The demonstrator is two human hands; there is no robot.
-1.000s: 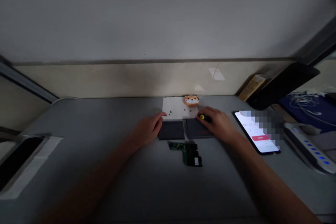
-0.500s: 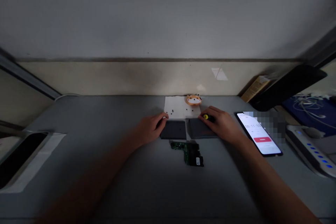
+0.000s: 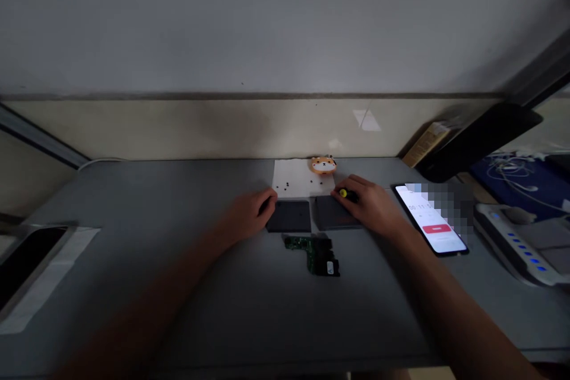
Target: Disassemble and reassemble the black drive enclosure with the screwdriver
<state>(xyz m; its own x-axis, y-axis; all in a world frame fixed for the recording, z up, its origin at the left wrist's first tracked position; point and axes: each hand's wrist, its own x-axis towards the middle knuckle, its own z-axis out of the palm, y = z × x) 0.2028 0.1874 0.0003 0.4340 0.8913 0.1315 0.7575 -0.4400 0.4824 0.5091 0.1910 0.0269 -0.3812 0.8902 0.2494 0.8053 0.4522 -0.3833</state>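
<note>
My right hand (image 3: 371,205) is closed round a screwdriver with a yellow-and-black handle (image 3: 344,193), its yellow end facing me. That hand lies over the right part of a dark flat case half (image 3: 333,217). On the left, my left hand (image 3: 252,212) has its thumb and fingers pinched together by the upper left corner of a second dark flat panel (image 3: 289,218). Whatever is between those fingertips is too small to make out. Nearer to me lies a green-and-black circuit board (image 3: 314,254) with a white label. Several tiny dark screws (image 3: 286,184) rest on a white paper sheet (image 3: 294,170) behind the panels.
An orange animal-faced case (image 3: 323,165) sits on the paper's far right corner. To the right are a phone (image 3: 434,222) showing a timer and a power strip (image 3: 525,249) with blue lights. A dark-screened device (image 3: 31,261) lies far left. A wall closes the back.
The view has shifted slightly, so everything sits a little further left and higher. My left hand's fingertips have drawn in slightly; my right hand keeps the screwdriver.
</note>
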